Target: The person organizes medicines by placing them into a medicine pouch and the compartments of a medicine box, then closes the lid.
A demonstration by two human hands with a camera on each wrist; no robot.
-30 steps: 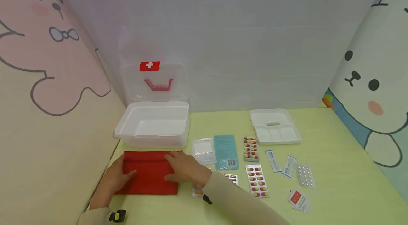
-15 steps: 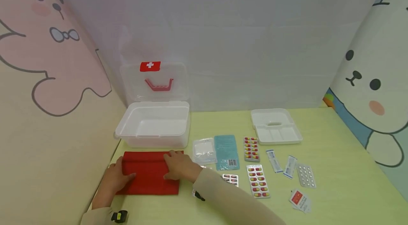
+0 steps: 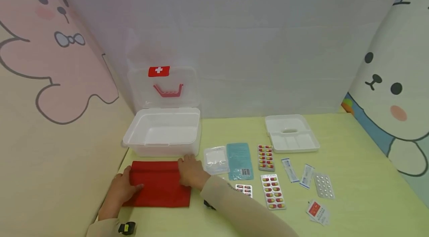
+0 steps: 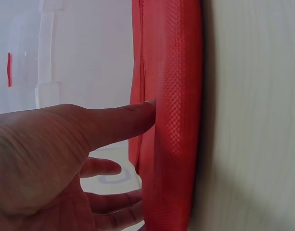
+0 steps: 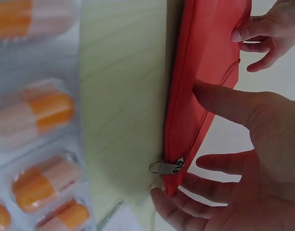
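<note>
A flat red zip pouch (image 3: 159, 188) lies on the table's left side, in front of a white box (image 3: 164, 150). My left hand (image 3: 122, 188) grips its left edge, thumb on the upper face and some fingertips hidden behind the cloth in the left wrist view. At the far right corner my right hand (image 3: 192, 171) holds the pouch, its thumb against the upper face and its other fingers around the far edge. The right wrist view has the metal zipper pull (image 5: 164, 167) at the zip's end, close to those fingers.
The box's clear lid (image 3: 164, 99) stands raised at the back. Right of the pouch lie a clear packet (image 3: 216, 160), a blue packet (image 3: 240, 160) and several blister packs (image 3: 273, 192). A white divided tray (image 3: 293, 142) sits farther back. Orange capsules (image 5: 53, 113) show near the right wrist.
My right hand has moved from lying over the pouch's upper right part to its far right corner. My left hand stays at the left edge.
</note>
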